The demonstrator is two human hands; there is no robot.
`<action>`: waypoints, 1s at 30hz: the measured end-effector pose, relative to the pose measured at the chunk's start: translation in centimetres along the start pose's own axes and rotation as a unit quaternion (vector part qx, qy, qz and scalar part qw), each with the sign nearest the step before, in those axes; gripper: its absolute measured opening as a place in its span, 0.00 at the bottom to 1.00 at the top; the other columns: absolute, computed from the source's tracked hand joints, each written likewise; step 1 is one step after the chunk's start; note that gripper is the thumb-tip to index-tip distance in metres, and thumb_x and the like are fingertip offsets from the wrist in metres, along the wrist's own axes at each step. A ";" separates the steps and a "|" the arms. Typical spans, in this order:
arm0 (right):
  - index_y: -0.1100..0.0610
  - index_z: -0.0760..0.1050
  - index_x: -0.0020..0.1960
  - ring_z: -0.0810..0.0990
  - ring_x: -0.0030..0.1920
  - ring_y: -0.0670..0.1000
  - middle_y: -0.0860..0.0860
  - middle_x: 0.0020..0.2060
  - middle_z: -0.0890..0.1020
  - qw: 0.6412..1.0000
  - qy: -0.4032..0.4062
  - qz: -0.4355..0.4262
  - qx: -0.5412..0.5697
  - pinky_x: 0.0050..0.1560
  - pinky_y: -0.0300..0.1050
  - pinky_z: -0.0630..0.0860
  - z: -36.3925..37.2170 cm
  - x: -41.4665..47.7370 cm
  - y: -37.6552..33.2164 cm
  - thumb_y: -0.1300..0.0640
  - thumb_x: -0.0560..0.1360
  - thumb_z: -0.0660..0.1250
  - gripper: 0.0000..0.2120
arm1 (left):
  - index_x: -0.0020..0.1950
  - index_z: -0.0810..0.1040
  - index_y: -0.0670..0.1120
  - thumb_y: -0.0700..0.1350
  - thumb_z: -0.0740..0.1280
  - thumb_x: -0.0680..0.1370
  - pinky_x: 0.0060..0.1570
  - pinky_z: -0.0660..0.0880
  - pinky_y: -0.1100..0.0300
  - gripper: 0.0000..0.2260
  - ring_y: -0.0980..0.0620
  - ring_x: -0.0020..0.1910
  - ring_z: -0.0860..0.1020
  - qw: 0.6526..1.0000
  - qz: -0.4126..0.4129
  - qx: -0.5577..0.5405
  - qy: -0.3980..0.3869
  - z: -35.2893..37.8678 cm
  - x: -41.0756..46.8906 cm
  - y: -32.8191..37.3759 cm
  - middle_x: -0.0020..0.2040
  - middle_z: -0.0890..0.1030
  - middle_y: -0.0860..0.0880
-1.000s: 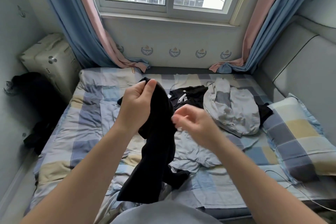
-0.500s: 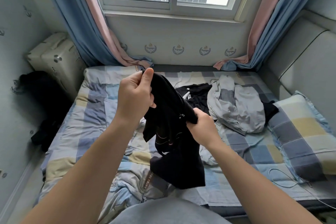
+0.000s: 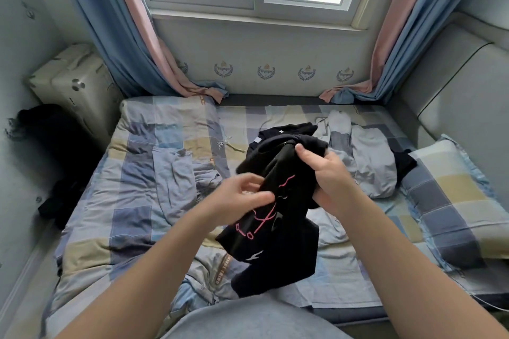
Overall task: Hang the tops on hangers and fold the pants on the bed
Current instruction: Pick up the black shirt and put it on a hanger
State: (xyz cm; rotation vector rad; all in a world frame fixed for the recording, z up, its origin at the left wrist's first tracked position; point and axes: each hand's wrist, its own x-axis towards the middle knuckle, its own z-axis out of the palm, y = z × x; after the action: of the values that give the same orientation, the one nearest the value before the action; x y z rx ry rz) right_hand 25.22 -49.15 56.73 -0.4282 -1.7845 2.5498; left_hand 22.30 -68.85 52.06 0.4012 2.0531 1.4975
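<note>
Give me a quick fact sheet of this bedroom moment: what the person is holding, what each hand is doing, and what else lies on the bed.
Held item: black garment with a pink line print, bunched, hanging above the bed
Right hand: closed around the garment's upper part
Left hand: fingers pinching the garment's left edge
On the bed: grey garment and another black garment, both unfolded, lying near the window end
Bedding: checked quilt; checked pillow at the right
Hangers: none in view
Beside the bed: pale suitcase at the left
</note>
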 end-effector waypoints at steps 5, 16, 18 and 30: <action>0.61 0.83 0.54 0.85 0.52 0.59 0.61 0.51 0.85 0.999 -0.006 -0.034 0.032 0.49 0.51 0.82 0.7 0.2 -1.1 0.59 0.80 0.67 0.08 | 0.50 0.84 0.44 0.44 0.69 0.80 0.44 0.77 0.43 0.05 0.41 0.41 0.83 0.990 0.085 0.053 0.097 1.5 -0.1 -1.3 0.42 0.84 0.39; 0.59 0.82 0.55 0.85 0.46 0.54 0.54 0.45 0.86 0.983 0.116 0.056 -0.134 0.39 0.47 0.80 -5.0 3.6 -1.0 0.58 0.81 0.66 0.08 | 0.48 0.85 0.52 0.44 0.59 0.85 0.46 0.76 0.67 0.15 0.58 0.47 0.83 0.957 0.107 -0.098 0.250 -3.3 -0.2 -0.9 0.46 0.86 0.52; 0.59 0.78 0.56 0.82 0.46 0.54 0.55 0.47 0.83 0.972 0.181 0.063 -0.133 0.43 0.48 0.78 -6.0 4.3 0.1 0.59 0.82 0.64 0.06 | 0.47 0.85 0.53 0.47 0.58 0.86 0.44 0.77 0.63 0.16 0.53 0.47 0.85 0.951 0.091 -0.144 0.257 -4.3 -0.6 -0.1 0.46 0.87 0.50; 0.46 0.76 0.61 0.82 0.55 0.42 0.45 0.56 0.83 0.934 -0.179 0.030 -0.308 0.53 0.37 0.80 2.1 0.6 6.3 0.53 0.75 0.73 0.16 | 0.43 0.83 0.44 0.50 0.61 0.84 0.49 0.78 0.45 0.17 0.41 0.42 0.81 0.944 0.062 -0.219 0.238 -3.9 -1.2 3.5 0.43 0.82 0.37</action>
State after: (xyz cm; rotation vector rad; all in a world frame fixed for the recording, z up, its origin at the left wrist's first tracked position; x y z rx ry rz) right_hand 25.17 -53.23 51.51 0.0026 -2.7411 2.1424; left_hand 20.67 -71.34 56.56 -0.0152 1.9684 2.2362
